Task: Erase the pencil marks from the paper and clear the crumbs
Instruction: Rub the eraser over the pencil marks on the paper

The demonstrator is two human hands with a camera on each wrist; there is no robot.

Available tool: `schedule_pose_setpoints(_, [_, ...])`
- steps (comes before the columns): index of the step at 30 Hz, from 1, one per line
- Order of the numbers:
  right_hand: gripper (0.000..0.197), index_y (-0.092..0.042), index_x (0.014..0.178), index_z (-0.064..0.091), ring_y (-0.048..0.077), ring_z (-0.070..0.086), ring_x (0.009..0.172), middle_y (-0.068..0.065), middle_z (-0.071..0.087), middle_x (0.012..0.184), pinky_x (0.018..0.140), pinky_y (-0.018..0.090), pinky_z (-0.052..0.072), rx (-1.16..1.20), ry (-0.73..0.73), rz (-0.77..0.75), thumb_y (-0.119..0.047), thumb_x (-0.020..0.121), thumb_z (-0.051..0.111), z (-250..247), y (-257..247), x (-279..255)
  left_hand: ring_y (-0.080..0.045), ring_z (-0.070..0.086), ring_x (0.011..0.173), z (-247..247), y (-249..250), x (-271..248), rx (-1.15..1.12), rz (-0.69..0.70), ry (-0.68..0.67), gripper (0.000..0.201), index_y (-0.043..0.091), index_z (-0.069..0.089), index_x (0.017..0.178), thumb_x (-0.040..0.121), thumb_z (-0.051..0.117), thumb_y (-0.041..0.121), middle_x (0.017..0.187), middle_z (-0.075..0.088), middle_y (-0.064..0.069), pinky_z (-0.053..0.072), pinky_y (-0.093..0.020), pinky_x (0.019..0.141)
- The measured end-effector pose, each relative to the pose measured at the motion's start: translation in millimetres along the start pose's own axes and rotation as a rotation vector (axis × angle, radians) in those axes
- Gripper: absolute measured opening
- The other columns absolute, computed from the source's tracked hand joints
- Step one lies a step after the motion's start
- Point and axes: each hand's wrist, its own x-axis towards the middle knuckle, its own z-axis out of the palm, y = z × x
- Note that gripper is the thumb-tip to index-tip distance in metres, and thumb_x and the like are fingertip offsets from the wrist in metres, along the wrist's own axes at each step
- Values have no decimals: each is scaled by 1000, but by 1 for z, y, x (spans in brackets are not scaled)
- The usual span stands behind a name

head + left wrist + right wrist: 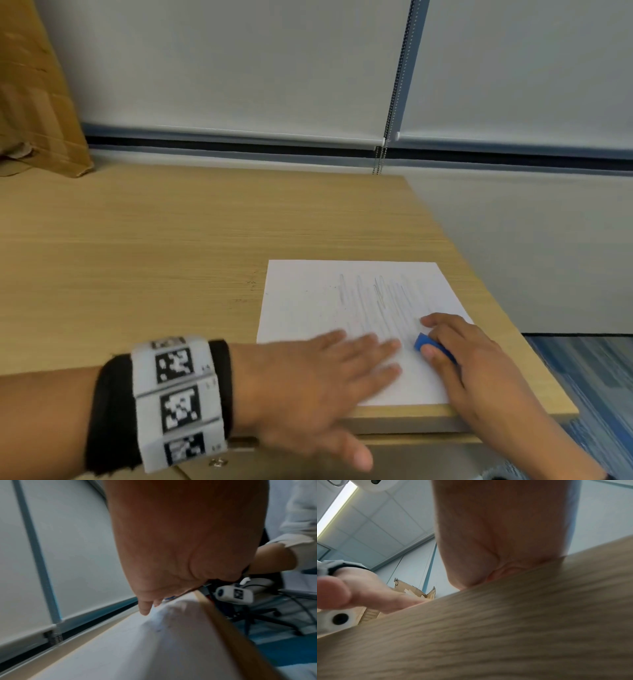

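A white sheet of paper [308, 308] lies at the front right corner of the wooden desk [137, 257], with faint grey pencil strokes [376, 294] across its upper right half. My left hand [325, 373] lies flat on the sheet's lower left part, fingers straight, thumb hanging over the desk's front edge. My right hand [455, 349] pinches a blue eraser [424, 341] and holds it against the paper just right of the left fingertips. In the left wrist view my left hand [171, 547] fills the frame above the paper [137, 649]. The right wrist view shows only my right hand's heel [496, 534] at the desk edge [488, 635].
A brown cardboard box [37, 102] stands at the back left of the desk. Roller blinds [239, 68] with a bead chain [394, 102] hang behind. Right of the desk is blue carpet [599, 394]. An office chair [257, 601] stands by the desk in the left wrist view.
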Motion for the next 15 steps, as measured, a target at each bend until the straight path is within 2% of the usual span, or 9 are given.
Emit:
schedule_pose_setpoints(2, [45,-30,99,60,6,50,107,-19,53,126,86,24,37,27,22,20,-56,88,25,2,0,-1,-10,-36,139,7,7,3,-5,17,-29,84,20,-27,149,95,20,65,151,-40,2,-18,-39,116])
schedule_pose_setpoints(4, [38,-31,102,59,4,47,109,-21,51,128,86,21,36,37,21,36,-52,93,28,4,2,-2,-6,-41,134,12,0,-6,-31,-55,-51,85,21,-32,146,94,17,67,148,-43,4,-21,-38,115])
schedule_pose_setpoints(7, [42,-27,104,60,4,47,111,-22,50,128,88,21,35,46,28,46,-51,95,27,6,4,-2,-8,-43,133,15,-27,-31,-81,-315,-151,86,20,-39,140,90,8,71,144,-48,2,-16,-36,117])
schedule_pose_setpoints(10, [47,-27,101,62,5,48,108,-21,52,125,88,24,37,59,62,32,-55,92,26,8,4,-3,-12,-39,136,14,-47,-47,-123,-525,-210,92,17,-41,137,77,-4,77,143,-49,0,-10,-34,120])
schedule_pose_setpoints(12, [52,-27,100,62,5,49,106,-21,53,124,87,25,38,62,82,28,-57,87,22,9,5,-3,-12,-41,135,11,-42,-45,-100,-502,-175,94,18,-43,135,74,-4,79,141,-51,0,-10,-35,120])
schedule_pose_setpoints(15, [46,-29,98,61,4,48,104,-22,53,123,84,25,38,69,89,41,-55,88,25,9,3,-3,-8,-46,131,12,-14,-30,-9,-225,-76,91,23,-45,135,78,-1,80,140,-54,4,-18,-40,116])
